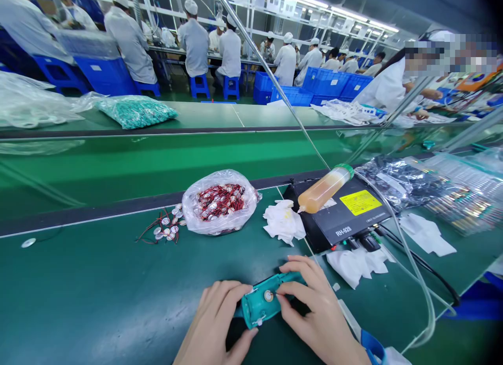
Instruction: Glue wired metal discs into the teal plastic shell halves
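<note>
Already, one disc (269, 296) sits inside the open teal shell (254, 306) clamped by our left hand (212, 323); our right hand (324, 315) nears the disc, grip unclear. Loose wired discs (167, 232) lie beyond our left hand.

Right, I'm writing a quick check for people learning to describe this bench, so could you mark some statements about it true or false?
1. The left hand holds one end of the teal shell. True.
2. The bottle with the green cap stands upright on the bench. False: it lies tilted across the black box.
3. A small round disc sits within the shell. True.
4. Every red-wired disc on the bench is inside the open plastic bag. False: some loose discs lie beside it.
5. The black box carries a yellow label. True.
</note>
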Demonstrator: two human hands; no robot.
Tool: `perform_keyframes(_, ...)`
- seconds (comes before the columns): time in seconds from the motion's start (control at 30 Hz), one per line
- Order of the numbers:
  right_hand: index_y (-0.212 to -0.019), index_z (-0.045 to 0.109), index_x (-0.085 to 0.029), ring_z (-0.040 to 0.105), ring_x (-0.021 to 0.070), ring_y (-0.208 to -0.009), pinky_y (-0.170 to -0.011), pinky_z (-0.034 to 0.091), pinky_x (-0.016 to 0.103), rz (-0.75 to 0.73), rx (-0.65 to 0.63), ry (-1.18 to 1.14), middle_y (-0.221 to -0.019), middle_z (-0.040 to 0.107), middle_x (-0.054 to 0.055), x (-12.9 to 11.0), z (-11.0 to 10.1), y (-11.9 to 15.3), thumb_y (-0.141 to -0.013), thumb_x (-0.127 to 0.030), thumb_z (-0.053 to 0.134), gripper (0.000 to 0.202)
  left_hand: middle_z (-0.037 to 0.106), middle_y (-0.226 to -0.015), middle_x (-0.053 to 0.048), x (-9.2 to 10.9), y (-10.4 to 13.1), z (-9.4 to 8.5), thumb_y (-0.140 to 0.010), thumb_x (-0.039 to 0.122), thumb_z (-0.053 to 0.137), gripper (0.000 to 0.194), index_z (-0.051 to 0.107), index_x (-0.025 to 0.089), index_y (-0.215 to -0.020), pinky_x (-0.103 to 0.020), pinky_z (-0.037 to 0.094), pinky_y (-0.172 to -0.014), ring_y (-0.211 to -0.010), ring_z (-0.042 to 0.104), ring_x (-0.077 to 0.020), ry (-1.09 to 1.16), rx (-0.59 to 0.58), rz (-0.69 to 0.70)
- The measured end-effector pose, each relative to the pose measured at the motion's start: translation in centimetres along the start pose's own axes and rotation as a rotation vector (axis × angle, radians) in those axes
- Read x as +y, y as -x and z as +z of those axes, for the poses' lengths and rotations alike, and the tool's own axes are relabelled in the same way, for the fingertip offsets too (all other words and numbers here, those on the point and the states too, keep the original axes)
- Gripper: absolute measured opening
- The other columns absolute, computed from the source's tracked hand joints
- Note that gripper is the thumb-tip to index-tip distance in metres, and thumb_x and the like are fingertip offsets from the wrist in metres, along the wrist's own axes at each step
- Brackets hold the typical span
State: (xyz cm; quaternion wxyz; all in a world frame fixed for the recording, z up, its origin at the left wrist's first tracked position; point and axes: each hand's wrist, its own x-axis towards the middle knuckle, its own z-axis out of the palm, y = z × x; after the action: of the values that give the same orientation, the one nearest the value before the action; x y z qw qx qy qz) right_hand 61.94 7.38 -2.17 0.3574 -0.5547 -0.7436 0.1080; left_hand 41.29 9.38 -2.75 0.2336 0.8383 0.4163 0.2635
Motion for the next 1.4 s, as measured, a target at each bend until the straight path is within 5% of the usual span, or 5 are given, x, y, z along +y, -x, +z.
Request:
perform_keyframes(0.5,-0.076,0.06,-0.022,0.052,0.0277,-0.104,-0.082,0.049,0.048,-0.007,-0.002,0.02,-0.098,0.057,0.007,0.0,0.1,-0.1,-0.08,-0.006,0.051,0.018,0.061,-0.103,-0.003,0.2,0.1,-0.1,-0.08,0.02,0.061,0.036,0.05,0.027,-0.113,-0.03,0.051,-0.076,-0.089,0.059,-0.0189,-0.018,-0.027,-0.011)
perform_keyframes(0.93,-0.091,0.061,-0.026,0.033,0.0327,-0.123,-0.095,0.034,0.065,-0.094,-0.121,0.101,-0.129,0.038,0.009,-0.8,-0.9,0.1,-0.083,-0.009,0.046,0.024,0.063,-0.104,-0.004,0.3,0.1,0.0,-0.077,0.017,0.061,0.036,0.055,0.026,-0.112,-0.03,0.051,-0.077,-0.089,0.061,-0.0202,0.003,-0.025,-0.049)
perform_keyframes(1.4,-0.092,0.059,-0.024,0.028,0.0326,-0.127,-0.098,0.027,0.067,-0.099,-0.181,0.104,-0.132,0.033,0.009,-0.6,-0.5,0.1,-0.083,-0.006,0.044,0.025,0.061,-0.106,-0.003,0.3,0.1,0.0,-0.079,0.017,0.06,0.036,0.052,0.026,-0.113,-0.03,0.051,-0.079,-0.092,0.058,-0.0194,0.016,-0.057,-0.064)
